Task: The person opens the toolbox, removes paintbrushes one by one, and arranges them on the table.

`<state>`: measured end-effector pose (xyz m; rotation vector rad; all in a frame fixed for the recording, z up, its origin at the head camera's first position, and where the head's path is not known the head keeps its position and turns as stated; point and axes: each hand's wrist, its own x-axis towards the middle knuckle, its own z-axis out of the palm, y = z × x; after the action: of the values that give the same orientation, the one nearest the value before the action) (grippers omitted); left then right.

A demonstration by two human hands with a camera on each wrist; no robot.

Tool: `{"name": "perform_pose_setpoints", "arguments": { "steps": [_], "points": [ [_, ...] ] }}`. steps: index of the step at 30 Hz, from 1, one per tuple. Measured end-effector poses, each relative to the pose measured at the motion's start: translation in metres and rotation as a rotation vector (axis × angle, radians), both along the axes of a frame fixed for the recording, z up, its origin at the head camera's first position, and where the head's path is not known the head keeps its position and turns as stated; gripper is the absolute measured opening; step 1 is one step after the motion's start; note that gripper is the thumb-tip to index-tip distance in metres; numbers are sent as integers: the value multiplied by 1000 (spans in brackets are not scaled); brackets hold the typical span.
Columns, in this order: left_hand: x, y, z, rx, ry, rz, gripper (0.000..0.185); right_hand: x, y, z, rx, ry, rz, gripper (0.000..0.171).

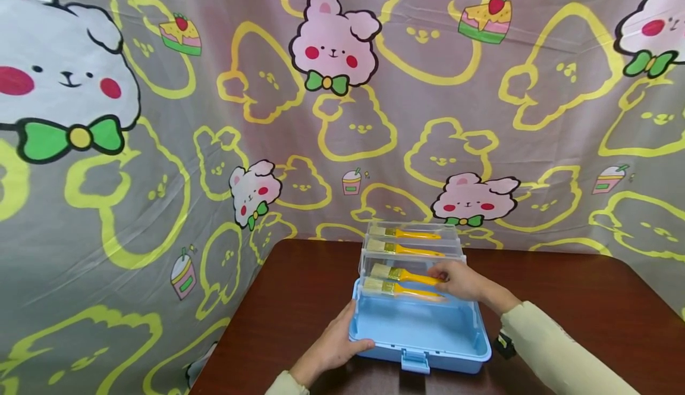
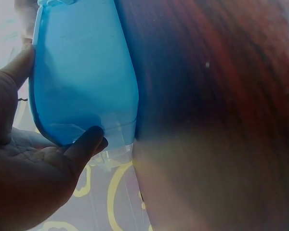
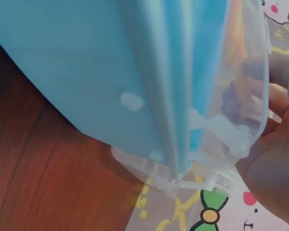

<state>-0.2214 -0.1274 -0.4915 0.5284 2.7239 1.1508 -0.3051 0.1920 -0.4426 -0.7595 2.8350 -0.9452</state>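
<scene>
A light blue toolbox [image 1: 423, 326] stands lidded back, its clear stepped trays [image 1: 414, 260] raised behind the bottom compartment. Several paintbrushes with yellow handles and pale bristles lie in the trays, bristles to the left. My right hand [image 1: 464, 279] pinches the handle of one paintbrush [image 1: 414, 277] in the lower tray; another paintbrush [image 1: 409, 291] lies just in front of it. Through the clear plastic in the right wrist view, fingers [image 3: 267, 70] show around the orange-yellow handle. My left hand [image 1: 333, 340] grips the toolbox's front left corner, thumb at the rim and fingers along the outer wall.
The toolbox stands on a dark reddish-brown table [image 1: 299, 282]. A blue latch [image 1: 415, 360] hangs at its front. A small dark object [image 1: 504, 345] is beside its right side, near my sleeve. A patterned curtain [image 1: 332, 127] hangs close behind the table and along its left.
</scene>
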Motion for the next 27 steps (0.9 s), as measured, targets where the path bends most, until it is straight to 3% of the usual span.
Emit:
{"name": "perform_pose_setpoints", "arguments": {
  "steps": [11, 27],
  "points": [
    [1, 1, -2, 19, -29, 17, 101, 0, 2, 1, -47, -49, 55, 26],
    [1, -1, -4, 19, -16, 8, 100, 6, 1, 0, -51, -36, -7, 29]
  ]
}}
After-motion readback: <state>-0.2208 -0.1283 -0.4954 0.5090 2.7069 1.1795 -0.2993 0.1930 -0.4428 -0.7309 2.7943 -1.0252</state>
